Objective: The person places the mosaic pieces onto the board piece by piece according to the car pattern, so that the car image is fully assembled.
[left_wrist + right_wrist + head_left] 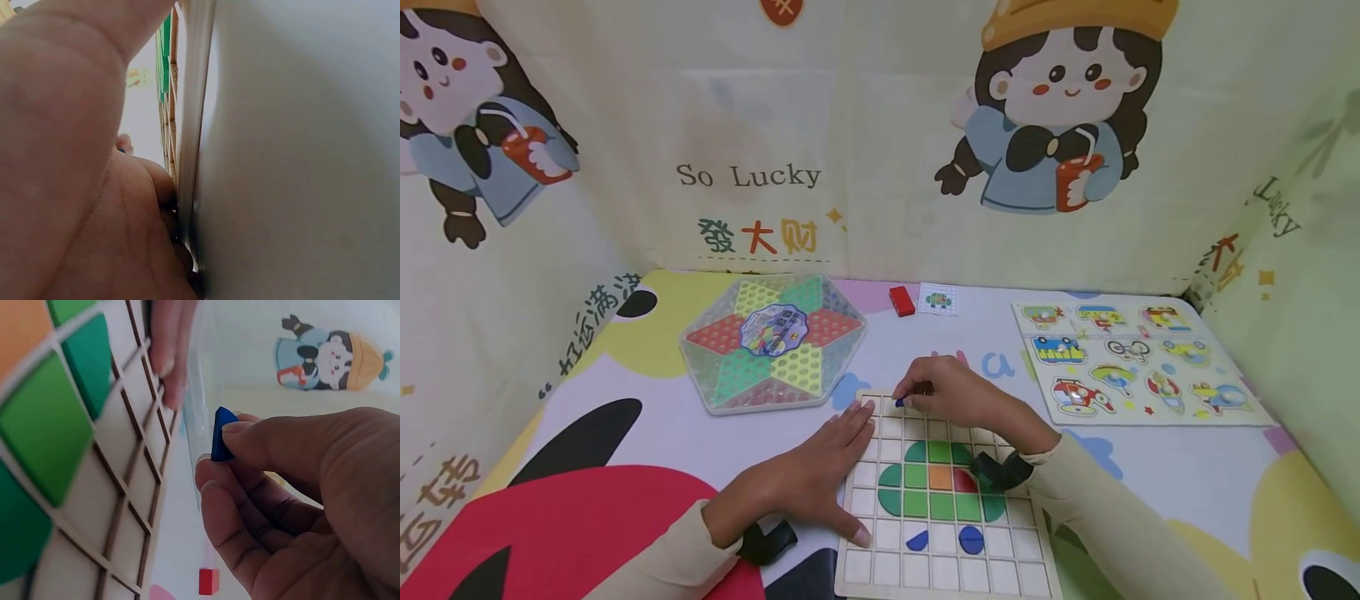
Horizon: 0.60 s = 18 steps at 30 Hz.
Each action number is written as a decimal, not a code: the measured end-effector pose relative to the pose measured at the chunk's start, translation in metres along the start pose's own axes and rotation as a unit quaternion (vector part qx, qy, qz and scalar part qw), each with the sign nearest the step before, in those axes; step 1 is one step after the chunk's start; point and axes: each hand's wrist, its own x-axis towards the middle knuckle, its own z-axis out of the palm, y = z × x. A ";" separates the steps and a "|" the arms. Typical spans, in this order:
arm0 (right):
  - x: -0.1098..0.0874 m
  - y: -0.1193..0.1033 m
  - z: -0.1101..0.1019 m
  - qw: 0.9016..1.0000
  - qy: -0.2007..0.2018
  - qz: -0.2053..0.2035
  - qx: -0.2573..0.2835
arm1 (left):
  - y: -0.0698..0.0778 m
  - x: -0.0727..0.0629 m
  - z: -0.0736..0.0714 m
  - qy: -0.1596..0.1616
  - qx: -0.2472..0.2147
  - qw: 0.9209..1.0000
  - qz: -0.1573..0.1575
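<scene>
A wooden grid board [895,575] lies on the table with green, orange and red pieces set in its middle cells. My left hand [816,467] rests along the board's left edge, fingers straight and spread, thumb on the lower left cells. Over the board's far row, my right hand [958,392] pinches a small blue quarter-round piece [225,434] between thumb and fingers. Lower on the grid sit a blue quarter-round piece [917,541] and a blue round shape [972,540]. In the left wrist view, the palm [125,219] lies close against the board's side.
A hexagonal checkers board [767,400] stands at the back left. Beyond the grid are a red block [902,301] and a small pattern card [938,299] showing a turtle-like figure. A vehicle puzzle board [1150,417] lies at the right. A printed cloth wall [880,225] closes the back.
</scene>
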 end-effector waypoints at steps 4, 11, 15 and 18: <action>-0.015 -0.004 0.004 0.999 -0.021 -0.016 0.023 | -0.001 0.000 0.000 0.001 0.000 1.000 -0.002; -0.042 -0.013 0.013 0.997 -0.047 -0.023 0.050 | -0.002 0.002 0.003 0.004 0.007 1.000 0.005; -0.052 -0.016 0.020 0.995 -0.064 -0.031 0.067 | -0.002 0.001 0.003 0.003 -0.001 1.000 0.004; -0.057 -0.018 0.025 0.993 -0.085 -0.038 0.077 | -0.002 0.000 0.003 0.001 0.001 1.000 0.004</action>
